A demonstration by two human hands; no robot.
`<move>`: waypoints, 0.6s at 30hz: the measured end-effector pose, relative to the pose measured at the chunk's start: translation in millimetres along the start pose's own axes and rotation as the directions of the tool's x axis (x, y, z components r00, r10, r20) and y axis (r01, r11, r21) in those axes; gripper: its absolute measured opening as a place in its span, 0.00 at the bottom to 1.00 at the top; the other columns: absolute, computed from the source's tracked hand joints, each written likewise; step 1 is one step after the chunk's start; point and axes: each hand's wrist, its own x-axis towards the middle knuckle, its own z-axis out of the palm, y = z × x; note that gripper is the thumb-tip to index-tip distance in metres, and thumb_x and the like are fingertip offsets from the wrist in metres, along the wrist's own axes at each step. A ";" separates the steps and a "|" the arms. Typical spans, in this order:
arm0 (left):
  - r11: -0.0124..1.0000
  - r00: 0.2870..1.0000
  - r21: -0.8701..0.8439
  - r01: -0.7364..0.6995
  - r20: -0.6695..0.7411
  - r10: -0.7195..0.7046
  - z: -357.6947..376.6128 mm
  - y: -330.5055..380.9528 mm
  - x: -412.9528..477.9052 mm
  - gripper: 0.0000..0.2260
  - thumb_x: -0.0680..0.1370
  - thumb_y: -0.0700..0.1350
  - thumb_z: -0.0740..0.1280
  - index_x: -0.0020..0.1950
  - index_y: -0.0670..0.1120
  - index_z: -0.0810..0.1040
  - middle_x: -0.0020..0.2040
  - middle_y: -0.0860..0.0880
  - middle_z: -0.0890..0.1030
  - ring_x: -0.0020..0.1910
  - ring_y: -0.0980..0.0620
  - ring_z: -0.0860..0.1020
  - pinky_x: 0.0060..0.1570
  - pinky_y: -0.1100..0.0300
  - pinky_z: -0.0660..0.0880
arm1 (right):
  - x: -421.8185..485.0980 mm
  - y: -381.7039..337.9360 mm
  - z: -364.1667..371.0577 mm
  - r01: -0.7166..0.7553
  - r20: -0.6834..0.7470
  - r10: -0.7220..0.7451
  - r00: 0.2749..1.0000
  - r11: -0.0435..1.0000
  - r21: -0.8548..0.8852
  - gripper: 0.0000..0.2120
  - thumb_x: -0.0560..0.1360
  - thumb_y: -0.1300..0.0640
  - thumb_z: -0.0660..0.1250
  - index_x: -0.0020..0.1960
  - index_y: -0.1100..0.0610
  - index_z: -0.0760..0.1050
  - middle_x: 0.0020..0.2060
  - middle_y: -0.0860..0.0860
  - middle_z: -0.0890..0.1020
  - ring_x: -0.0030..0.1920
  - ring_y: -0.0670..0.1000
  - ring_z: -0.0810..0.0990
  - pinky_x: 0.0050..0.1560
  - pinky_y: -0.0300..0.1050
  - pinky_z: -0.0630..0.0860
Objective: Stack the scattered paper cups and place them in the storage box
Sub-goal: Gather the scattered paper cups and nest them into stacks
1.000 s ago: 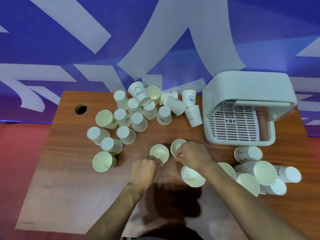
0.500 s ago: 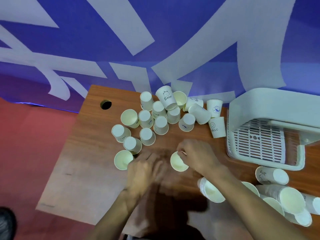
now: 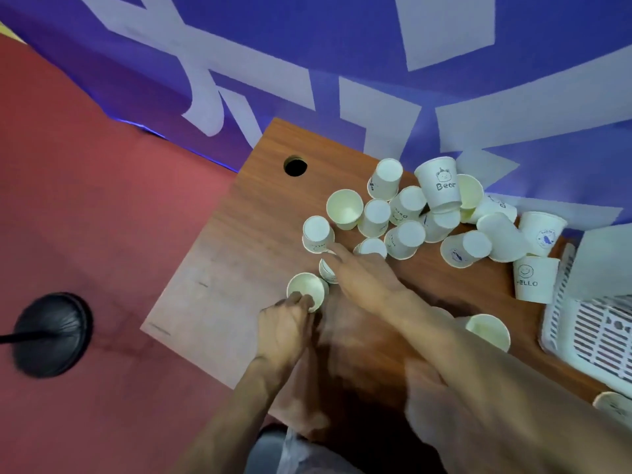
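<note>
Left grip (image 3: 286, 323) pinched a smooth, round-mouthed paper cup (image 3: 305, 287) near the left edge of the wood-grain desk (image 3: 219, 268), right grip (image 3: 363, 279) stretched over a tapered cup (image 3: 326, 271) (whether grasping, unclear)

The worktop (image 3: 239, 268) is brown wood-grain, matt, with a paler worn patch near its front. The paper cups (image 3: 344, 208) look matt white; the storage box (image 3: 598, 336) is smooth white plastic.
</note>
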 end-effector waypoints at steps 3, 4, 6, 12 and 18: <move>0.999 1.000 0.039 0.023 -0.007 -0.023 -2.7 -8.4 -10.0 0.11 0.64 0.44 0.77 0.34 0.49 0.74 0.30 0.50 0.74 0.25 0.46 0.74 0.24 0.62 0.55 | -10.6 -6.1 3.0 -0.058 -0.066 0.056 0.996 0.998 -0.022 0.27 0.64 0.65 0.73 0.60 0.55 0.71 0.57 0.52 0.74 0.38 0.56 0.79 0.28 0.46 0.59; 0.998 1.000 0.051 0.028 -0.006 -0.028 -2.3 -11.6 -13.3 0.11 0.64 0.43 0.76 0.34 0.49 0.75 0.31 0.50 0.74 0.26 0.46 0.74 0.23 0.62 0.55 | -16.6 -9.0 6.0 -0.079 -0.068 0.078 0.995 0.997 -0.017 0.28 0.62 0.65 0.74 0.60 0.55 0.70 0.55 0.52 0.73 0.38 0.55 0.79 0.28 0.47 0.59; 0.998 1.000 0.062 0.031 0.001 -0.031 0.4 -16.9 -18.4 0.09 0.65 0.42 0.75 0.36 0.49 0.76 0.32 0.50 0.74 0.27 0.46 0.74 0.22 0.62 0.58 | -33.8 -19.4 15.6 -0.100 -0.040 0.100 0.994 0.995 0.006 0.29 0.62 0.63 0.75 0.60 0.55 0.69 0.55 0.53 0.72 0.39 0.55 0.80 0.27 0.47 0.61; 0.995 0.999 0.090 -0.032 0.012 0.031 8.4 -12.7 -19.0 0.06 0.64 0.42 0.75 0.36 0.50 0.80 0.33 0.51 0.76 0.28 0.48 0.75 0.22 0.63 0.61 | -78.9 -41.2 37.1 -0.190 -0.030 0.195 0.980 0.976 0.107 0.26 0.68 0.38 0.70 0.58 0.55 0.75 0.57 0.51 0.75 0.40 0.53 0.83 0.27 0.44 0.69; 0.993 0.997 0.083 -0.083 0.003 0.083 6.1 1.4 -23.1 0.06 0.62 0.42 0.76 0.33 0.50 0.80 0.32 0.52 0.76 0.28 0.48 0.76 0.23 0.64 0.59 | -75.0 -38.1 28.2 -0.401 0.183 0.367 0.912 0.892 0.211 0.16 0.77 0.50 0.64 0.64 0.49 0.73 0.56 0.50 0.82 0.53 0.57 0.82 0.49 0.48 0.75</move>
